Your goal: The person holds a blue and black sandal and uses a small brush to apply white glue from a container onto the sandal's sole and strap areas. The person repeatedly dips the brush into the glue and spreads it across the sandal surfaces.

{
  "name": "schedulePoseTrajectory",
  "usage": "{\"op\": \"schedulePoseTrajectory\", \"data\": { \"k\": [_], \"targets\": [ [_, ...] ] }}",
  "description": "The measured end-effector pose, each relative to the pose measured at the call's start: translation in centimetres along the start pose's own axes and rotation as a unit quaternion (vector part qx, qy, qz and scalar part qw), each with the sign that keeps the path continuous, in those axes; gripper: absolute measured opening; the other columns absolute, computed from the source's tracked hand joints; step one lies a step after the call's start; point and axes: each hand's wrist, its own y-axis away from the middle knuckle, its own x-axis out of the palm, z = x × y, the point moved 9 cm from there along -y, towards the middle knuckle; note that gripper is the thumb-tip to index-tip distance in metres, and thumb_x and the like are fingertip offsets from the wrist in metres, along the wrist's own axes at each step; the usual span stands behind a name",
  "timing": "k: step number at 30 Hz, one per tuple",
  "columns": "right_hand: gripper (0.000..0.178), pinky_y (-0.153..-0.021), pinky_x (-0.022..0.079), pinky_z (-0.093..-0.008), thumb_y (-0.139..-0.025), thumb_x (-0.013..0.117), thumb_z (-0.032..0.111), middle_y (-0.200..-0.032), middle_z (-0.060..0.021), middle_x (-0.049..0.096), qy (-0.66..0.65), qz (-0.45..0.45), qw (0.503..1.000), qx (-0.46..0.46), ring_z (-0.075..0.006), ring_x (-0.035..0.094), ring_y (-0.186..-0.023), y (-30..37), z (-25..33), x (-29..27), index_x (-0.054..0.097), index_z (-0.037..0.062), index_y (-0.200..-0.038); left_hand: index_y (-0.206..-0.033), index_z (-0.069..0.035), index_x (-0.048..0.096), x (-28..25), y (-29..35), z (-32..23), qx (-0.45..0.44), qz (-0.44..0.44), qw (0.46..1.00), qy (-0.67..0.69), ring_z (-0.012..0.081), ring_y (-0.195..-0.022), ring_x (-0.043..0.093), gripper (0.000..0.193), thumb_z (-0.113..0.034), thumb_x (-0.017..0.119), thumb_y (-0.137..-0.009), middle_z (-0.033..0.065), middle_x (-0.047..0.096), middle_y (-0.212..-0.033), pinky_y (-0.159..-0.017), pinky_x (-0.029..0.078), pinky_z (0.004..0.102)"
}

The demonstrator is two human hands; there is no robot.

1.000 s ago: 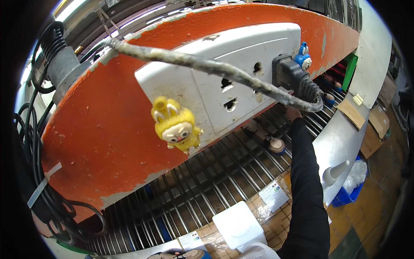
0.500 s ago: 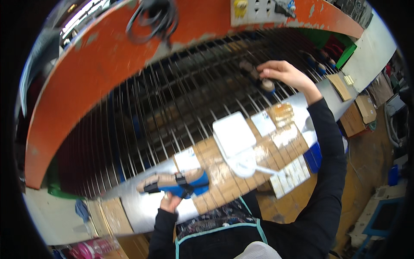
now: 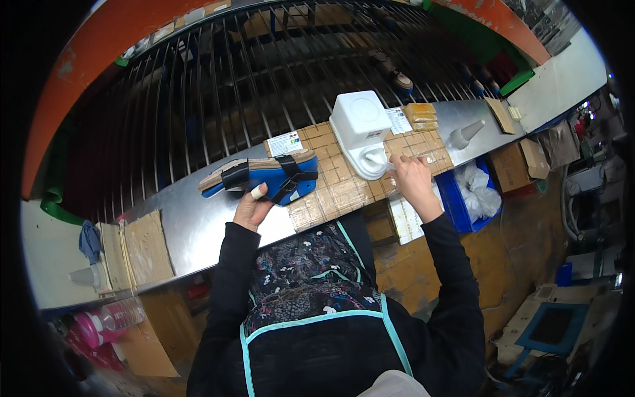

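Note:
My left hand [image 3: 251,210], a pale wrap on its thumb, grips a black-strapped sandal [image 3: 291,185] fitted on a blue shoe last [image 3: 264,177]. The sandal lies sideways above the metal ledge, its tan sole up and away from me. My right hand [image 3: 415,184] is closed at the round cup of a white bottle dispenser [image 3: 361,122]. Its fingertips pinch a thin white handle that rests in the cup; most of the handle is hidden by the fingers. The dispenser stands on a taped cardboard sheet [image 3: 324,198].
Beyond the ledge runs a rack of metal rods [image 3: 264,99], with another shoe [image 3: 397,78] on it. Amber blocks [image 3: 422,117] and a grey cone nozzle [image 3: 467,134] sit right of the dispenser. A blue crate [image 3: 456,212] holds plastic bags. Cardboard [image 3: 149,245] lies at left.
My right hand has come back from the shoe on the rods to the dispenser's cup, and closed on the handle. My left hand still holds the sandal. The view has shifted.

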Motion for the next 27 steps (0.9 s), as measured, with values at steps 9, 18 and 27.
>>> {"op": "schedulePoseTrajectory", "data": {
  "k": [9,18,27],
  "targets": [
    [0.017,-0.081,0.034,-0.0419,-0.082,0.068,0.012,-0.085,-0.0034,0.056,-0.003,-0.147,0.989,0.017,-0.0197,0.057,-0.084,0.1,-1.2,-2.3,0.066,0.0156,-0.098,-0.134,-0.004,0.046,0.1,1.0,-0.1,-0.003,-0.03,0.999,-0.037,0.0289,-0.126,0.048,0.073,-0.01,0.083,-0.071,0.0121,0.054,-0.131,-0.112,0.032,0.0475],
    [0.017,-0.078,0.03,-0.0341,-0.081,0.069,0.008,-0.082,-0.0011,0.059,-0.077,-0.179,0.98,0.036,-0.0162,0.057,-0.077,2.4,-2.1,-7.8,0.071,0.0168,-0.095,-0.139,-0.004,0.041,0.1,1.4,-0.5,0.001,-0.033,0.998,-0.053,0.0296,-0.129,0.045,0.091,-0.013,0.089,-0.062,0.0116,0.051,-0.135,-0.114,0.029,0.0472],
    [0.02,-0.077,0.029,-0.0309,-0.082,0.07,0.007,-0.086,0.0,0.065,-0.128,-0.191,0.972,0.058,-0.0134,0.058,-0.079,3.3,-3.1,-5.3,0.073,0.016,-0.1,-0.141,-0.002,0.039,1.8,1.2,-1.1,-0.002,0.005,0.998,-0.066,0.0267,-0.129,0.045,0.098,-0.008,0.089,-0.058,0.0113,0.051,-0.136,-0.113,0.033,0.0411]
  ]
}}
